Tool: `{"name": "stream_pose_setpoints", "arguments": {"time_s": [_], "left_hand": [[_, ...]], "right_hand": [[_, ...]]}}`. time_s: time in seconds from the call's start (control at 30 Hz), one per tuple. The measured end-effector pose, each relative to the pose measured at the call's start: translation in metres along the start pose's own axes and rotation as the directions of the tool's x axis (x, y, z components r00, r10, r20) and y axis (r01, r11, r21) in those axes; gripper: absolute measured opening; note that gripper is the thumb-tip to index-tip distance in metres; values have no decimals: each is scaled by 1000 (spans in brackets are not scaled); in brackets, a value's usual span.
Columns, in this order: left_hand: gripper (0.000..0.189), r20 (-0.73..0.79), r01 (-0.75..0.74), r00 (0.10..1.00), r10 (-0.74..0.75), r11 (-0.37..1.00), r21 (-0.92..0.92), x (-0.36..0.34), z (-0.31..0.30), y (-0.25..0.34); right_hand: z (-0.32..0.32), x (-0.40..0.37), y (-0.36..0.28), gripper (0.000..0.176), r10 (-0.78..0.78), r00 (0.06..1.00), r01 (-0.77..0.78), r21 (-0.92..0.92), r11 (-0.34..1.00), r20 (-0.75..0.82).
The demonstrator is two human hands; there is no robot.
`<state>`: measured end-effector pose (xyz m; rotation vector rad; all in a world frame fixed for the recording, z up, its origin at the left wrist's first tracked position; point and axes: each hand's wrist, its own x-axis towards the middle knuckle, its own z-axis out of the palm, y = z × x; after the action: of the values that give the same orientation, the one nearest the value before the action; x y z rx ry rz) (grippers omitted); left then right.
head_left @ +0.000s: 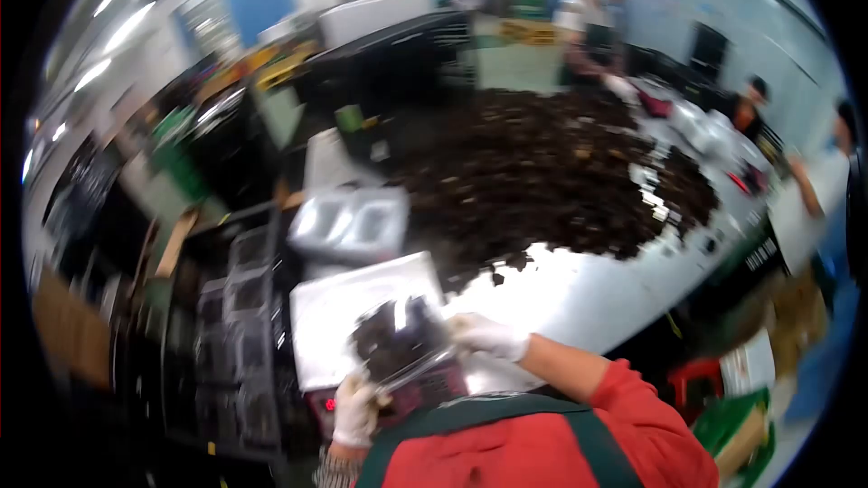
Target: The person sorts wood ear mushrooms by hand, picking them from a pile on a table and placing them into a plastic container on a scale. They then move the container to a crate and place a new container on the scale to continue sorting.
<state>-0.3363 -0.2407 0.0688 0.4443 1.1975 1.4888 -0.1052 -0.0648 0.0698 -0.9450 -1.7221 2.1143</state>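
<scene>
A clear plastic box [398, 339] with dark brown pieces inside is over the white top of a scale [316, 312] with a red display. My left hand [355, 411], in a white glove, has its fingers closed on the box's near left corner. My right hand [488, 336], also gloved in white, holds the box's right side. Whether the box touches the scale is unclear through the blur. Behind the scale stand clear empty trays [350, 224]. A large heap of dark pieces [542, 172] covers much of the metal table [579, 298].
At the left, a black crate [185, 334] holds several clear boxes. A person in a blue cap [601, 27] stands across the table, and two more people are at the right edge. A red stool [696, 380] and a green bag [741, 434] are at the lower right.
</scene>
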Motion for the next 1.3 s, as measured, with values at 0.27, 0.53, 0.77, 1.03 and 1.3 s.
{"name": "stream_pose_setpoints", "arguments": {"time_s": [0.27,0.53,0.77,1.03,1.3], "left_hand": [[34,28,-276,961,276,961,25,-18,4,36],[49,-66,-468,875,480,803,-371,8,53,56],[25,-495,-503,751,437,864,1,36,-124,145],[34,-511,-90,859,-34,972,-217,70,-234,103],[65,-373,510,818,438,-251,823,74,-202,152]], "right_hand": [[10,-11,-35,16,-195,979,156,401,903,59],[95,0,-80,15,-332,938,320,121,940,101],[-21,-21,-21,42,-416,848,312,-324,893,-330],[-92,-83,121,15,-455,761,-158,-811,563,-463],[-82,-71,124,4,-623,633,-131,-857,498,-459]]}}
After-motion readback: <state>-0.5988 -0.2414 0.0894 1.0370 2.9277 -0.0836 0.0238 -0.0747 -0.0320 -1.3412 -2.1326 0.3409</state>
